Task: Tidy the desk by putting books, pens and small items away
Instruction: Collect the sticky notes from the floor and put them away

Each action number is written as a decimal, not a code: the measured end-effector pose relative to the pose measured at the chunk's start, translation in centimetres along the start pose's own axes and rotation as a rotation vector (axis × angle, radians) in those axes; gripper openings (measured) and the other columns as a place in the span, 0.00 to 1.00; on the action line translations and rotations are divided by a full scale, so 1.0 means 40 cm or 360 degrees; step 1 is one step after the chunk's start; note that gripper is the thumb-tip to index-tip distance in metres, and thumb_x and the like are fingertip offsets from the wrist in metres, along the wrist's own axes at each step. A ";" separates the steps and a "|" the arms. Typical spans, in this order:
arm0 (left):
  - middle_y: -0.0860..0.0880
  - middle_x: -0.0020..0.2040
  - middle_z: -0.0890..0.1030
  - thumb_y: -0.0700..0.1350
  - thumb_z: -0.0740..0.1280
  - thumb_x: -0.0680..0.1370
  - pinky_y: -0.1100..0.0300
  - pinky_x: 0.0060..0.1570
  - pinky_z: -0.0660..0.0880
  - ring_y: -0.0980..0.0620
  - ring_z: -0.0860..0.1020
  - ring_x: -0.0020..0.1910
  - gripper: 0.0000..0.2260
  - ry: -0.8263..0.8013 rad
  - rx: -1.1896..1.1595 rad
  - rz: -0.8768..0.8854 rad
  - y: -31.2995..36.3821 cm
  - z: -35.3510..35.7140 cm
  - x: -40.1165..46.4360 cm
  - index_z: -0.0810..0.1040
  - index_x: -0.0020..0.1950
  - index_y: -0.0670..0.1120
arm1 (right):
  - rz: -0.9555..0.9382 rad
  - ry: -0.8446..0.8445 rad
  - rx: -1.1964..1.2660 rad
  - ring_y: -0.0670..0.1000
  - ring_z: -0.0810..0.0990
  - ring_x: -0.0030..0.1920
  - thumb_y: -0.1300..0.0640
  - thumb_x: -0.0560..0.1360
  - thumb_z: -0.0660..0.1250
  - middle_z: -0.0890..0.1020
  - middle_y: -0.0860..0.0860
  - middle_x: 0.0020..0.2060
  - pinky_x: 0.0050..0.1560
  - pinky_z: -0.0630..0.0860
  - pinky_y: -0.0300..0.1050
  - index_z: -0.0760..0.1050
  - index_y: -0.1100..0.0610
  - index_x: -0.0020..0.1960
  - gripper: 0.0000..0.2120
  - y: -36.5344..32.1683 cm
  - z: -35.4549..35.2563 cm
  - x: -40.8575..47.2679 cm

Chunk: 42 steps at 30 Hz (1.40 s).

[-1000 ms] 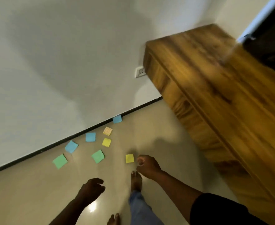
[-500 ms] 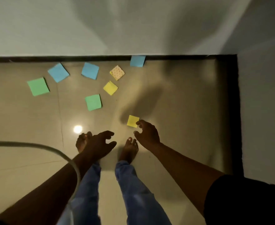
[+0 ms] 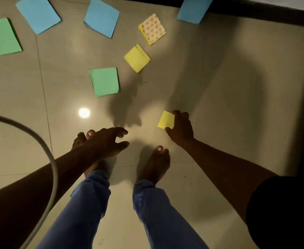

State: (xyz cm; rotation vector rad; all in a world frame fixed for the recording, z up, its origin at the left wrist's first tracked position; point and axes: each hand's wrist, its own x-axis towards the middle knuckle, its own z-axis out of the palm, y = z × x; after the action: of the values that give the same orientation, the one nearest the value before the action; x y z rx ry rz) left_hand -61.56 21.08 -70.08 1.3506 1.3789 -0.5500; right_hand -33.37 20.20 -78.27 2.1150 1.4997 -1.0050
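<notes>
Several sticky note pads lie scattered on the pale tiled floor. My right hand pinches the edge of a small yellow pad close to my feet. My left hand hovers open above my left foot, holding nothing. Further out lie a green pad, another yellow pad, a patterned yellow pad, a blue pad, a second blue pad, a third blue pad against the wall, and a green pad at the far left.
My bare feet and blue trouser legs stand on the floor below the hands. A white cable curves across the lower left. A dark skirting strip runs along the wall at the top right.
The view has dropped from the wall and wooden desk to the floor and come much closer. My right hand has reached the near yellow pad and closed its fingers on its edge.
</notes>
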 end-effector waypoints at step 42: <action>0.36 0.54 0.85 0.35 0.70 0.78 0.48 0.51 0.83 0.39 0.85 0.51 0.09 0.0332 -0.2599 -0.0357 -0.008 -0.161 0.103 0.79 0.58 0.39 | -0.0034 -0.0045 0.1125 0.54 0.84 0.44 0.58 0.69 0.71 0.86 0.53 0.47 0.45 0.82 0.51 0.80 0.51 0.49 0.10 -0.425 -0.224 0.215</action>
State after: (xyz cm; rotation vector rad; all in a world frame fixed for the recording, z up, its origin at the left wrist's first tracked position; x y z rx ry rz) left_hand -63.24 28.34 -71.80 -0.0972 1.4826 0.5882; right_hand -44.39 38.05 -76.50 2.5080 1.2645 -1.7619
